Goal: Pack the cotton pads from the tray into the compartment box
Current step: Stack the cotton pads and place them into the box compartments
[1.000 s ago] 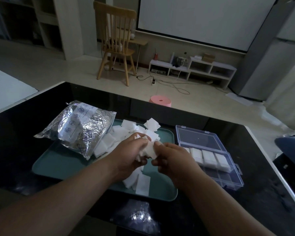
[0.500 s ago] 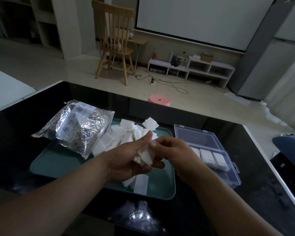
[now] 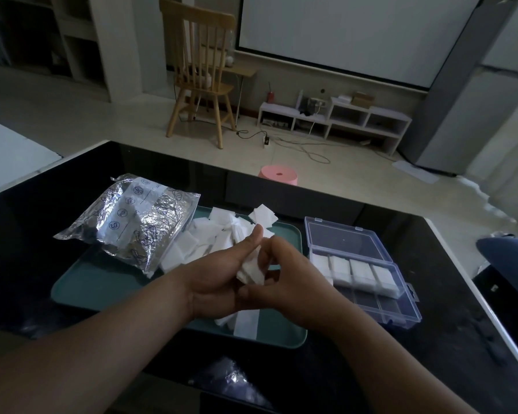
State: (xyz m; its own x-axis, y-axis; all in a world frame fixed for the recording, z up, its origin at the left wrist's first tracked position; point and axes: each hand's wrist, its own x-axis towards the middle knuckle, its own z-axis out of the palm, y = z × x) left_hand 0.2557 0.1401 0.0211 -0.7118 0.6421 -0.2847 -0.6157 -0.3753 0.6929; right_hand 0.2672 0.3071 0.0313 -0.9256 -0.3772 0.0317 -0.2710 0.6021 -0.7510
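A small stack of cotton pads (image 3: 251, 269) sits between the two hands, raised above the teal tray (image 3: 102, 283), over its right half. The left grip (image 3: 217, 276) is closed around the stack from the left, with the thumb stretched up along its far edge and the fingers curled beneath. The right grip (image 3: 286, 282) meets it from the right, its fingers bent narrowly onto the stack's top and near edge, so both hands hold the same bundle. The pads are white, square and thin, their edges roughly lined up, though the count cannot be told. Behind the hands a loose heap of pads (image 3: 219, 233) lies scattered on the tray, some overlapping and tilted, and a few more pads (image 3: 245, 322) lie flat at the tray's near edge below the wrists. A crinkled foil bag (image 3: 132, 222) rests across the tray's left far corner. Just to the right of the tray, on the black table (image 3: 36, 216), the clear compartment box (image 3: 401, 310) stands with its lid open; its far row of compartments holds packed pads (image 3: 353, 271), apart from the hands.
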